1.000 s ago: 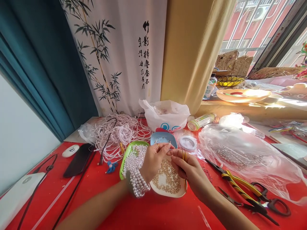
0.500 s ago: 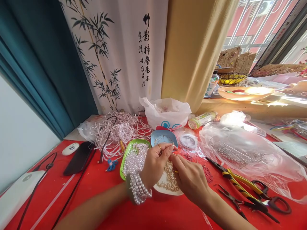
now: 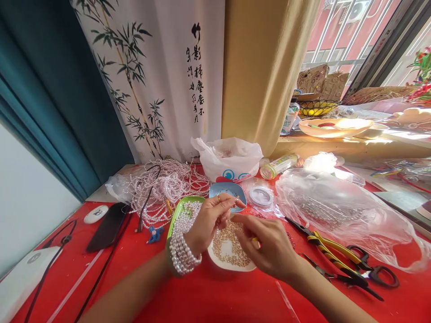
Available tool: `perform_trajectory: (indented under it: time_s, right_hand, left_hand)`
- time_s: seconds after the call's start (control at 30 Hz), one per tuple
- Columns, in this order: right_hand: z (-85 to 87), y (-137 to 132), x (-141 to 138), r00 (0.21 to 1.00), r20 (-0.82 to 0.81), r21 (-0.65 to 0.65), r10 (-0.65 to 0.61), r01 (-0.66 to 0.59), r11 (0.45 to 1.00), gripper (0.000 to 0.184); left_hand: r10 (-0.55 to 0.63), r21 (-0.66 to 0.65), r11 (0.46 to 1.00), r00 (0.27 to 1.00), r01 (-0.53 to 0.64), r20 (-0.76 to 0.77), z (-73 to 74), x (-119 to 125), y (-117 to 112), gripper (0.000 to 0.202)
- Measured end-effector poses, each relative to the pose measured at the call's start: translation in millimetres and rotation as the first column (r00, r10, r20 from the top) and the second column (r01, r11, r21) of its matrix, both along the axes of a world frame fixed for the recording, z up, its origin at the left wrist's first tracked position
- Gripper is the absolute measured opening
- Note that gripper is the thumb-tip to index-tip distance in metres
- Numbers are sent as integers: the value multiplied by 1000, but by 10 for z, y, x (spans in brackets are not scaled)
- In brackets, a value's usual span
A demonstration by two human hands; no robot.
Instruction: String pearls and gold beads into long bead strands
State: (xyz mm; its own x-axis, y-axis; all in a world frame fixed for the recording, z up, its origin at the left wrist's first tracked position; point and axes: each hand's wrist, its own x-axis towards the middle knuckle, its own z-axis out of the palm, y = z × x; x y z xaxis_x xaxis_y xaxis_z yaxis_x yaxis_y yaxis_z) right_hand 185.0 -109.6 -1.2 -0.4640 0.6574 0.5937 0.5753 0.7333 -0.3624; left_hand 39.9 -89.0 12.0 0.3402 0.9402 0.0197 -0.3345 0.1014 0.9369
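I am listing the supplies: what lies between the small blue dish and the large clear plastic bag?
In the head view, a round white spool of thread lies there.

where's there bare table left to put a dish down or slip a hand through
Bare red table lies along the near edge, between left forearm and right forearm, below the white dish. Another patch sits between the black cable and that left forearm. Crowded: behind the dish with green tray and pearl strands, and right, with pliers, scissors and plastic bag.
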Motion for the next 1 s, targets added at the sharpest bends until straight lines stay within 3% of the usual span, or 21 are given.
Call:
perform_trajectory:
  time_s: [0.13,0.4,0.53,0.67,0.8,0.9,1.0]
  right_hand:
    - [93,49,81,926,-304,-225,-226,161,961,15]
    - [154,94,49,876,-447,-514,-179,-88,853,19]
    - [176,99,60,872,-446,-544,-202,-85,835,17]
    - [221,70,74,933,-307,-454,-190,32,890,12]
    - [224,33,87,961,-125,-124,-248,233,965,8]
    - [162,28,112,953,-45,124,-300,303,945,8]
    - [104,23,150,951,11,217,-309,299,929,10]
  left_hand:
    - [-141,-126,981,987,150,80,13,-27,21,20]
    - [-229,-243,938,968,247,99,14,-22,-2,20]
    - [-227,-284,930,972,233,55,47,-21,-10,22]
    - [-203,-189,963,978,192,-40,48,-19,-10,23]
    - [-209,-125,974,968,191,-143,23,-35,14,21]
    - [-200,-107,977,969,186,-146,5,-41,35,18]
    - [-218,-146,969,970,201,-110,-15,-36,50,15]
